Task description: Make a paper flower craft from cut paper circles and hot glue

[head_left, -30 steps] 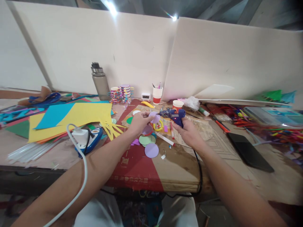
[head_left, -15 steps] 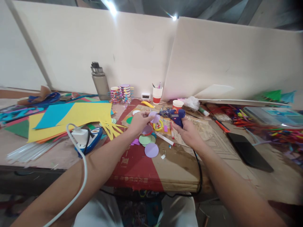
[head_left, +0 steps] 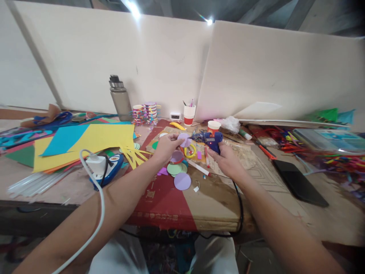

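My left hand (head_left: 165, 147) pinches a small purple paper circle (head_left: 184, 140) and holds it up above the table. My right hand (head_left: 224, 156) grips a blue hot glue gun (head_left: 212, 139) whose nozzle points left and touches the circle's edge. The gun's black cord (head_left: 240, 207) runs down over the table's front edge. Below the hands lie several cut paper circles, among them a green one (head_left: 174, 169) and a purple one (head_left: 182, 181), on a red and brown cardboard sheet (head_left: 171, 201).
Yellow and blue paper sheets (head_left: 85, 142) and a white charger with its cable (head_left: 97, 164) lie at left, clear glue sticks (head_left: 37, 184) near the front edge. A grey bottle (head_left: 121, 99), stacked paper rings (head_left: 146, 112) and cups (head_left: 189, 114) stand at the back. A black phone (head_left: 298, 182) lies at right.
My left hand has shifted the purple circle slightly; the glue gun's nozzle stays against it. Little else has moved.
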A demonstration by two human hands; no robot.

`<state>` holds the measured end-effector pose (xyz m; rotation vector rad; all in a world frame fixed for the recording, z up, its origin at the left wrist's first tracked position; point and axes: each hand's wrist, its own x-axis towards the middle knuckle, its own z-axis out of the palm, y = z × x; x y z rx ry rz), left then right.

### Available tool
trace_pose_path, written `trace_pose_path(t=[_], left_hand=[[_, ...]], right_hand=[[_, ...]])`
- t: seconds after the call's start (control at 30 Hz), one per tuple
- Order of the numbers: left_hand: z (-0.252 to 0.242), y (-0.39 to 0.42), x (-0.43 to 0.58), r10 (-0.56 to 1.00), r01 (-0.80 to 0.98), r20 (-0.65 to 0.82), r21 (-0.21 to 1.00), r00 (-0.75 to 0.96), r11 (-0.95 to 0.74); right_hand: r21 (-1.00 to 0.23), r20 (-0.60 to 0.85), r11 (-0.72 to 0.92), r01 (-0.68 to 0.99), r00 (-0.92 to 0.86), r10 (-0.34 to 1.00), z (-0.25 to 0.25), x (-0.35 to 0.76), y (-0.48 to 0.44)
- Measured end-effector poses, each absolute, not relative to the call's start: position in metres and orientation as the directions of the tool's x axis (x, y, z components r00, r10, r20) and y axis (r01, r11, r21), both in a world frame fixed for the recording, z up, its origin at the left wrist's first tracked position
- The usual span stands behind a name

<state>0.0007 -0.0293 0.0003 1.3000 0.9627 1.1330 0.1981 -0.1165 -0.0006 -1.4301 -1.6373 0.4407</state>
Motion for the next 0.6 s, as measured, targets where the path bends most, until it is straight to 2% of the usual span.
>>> trace_pose_path(t=[0.17,0.27,0.37,0.47,0.6], left_hand=[[-0.002,-0.024,0.001,0.968,-0.248,0.055,0.969,0.244,0.007],[0.0,-0.024,0.002,0.941,-0.315,0.031,0.946,0.337,0.082],[0.003,-0.025,0.002,0.937,-0.328,0.021,0.939,0.35,0.102],[0.004,-0.025,0.001,0.942,-0.322,0.006,0.94,0.334,0.108],[0.002,-0.023,0.0,0.949,-0.33,0.012,0.939,0.314,0.097]], right_hand=[[-0.812,0.342,0.198,0.549,0.173,0.923,0.001,0.202,-0.115],[-0.898,0.31,0.196,0.393,0.251,0.917,0.002,0.213,-0.111],[-0.933,0.306,0.213,0.289,0.328,0.894,0.002,0.231,-0.104],[-0.924,0.266,0.095,0.369,0.446,0.854,0.001,0.255,-0.099],[-0.877,0.159,-0.161,0.453,0.589,0.792,0.002,0.286,-0.099]])
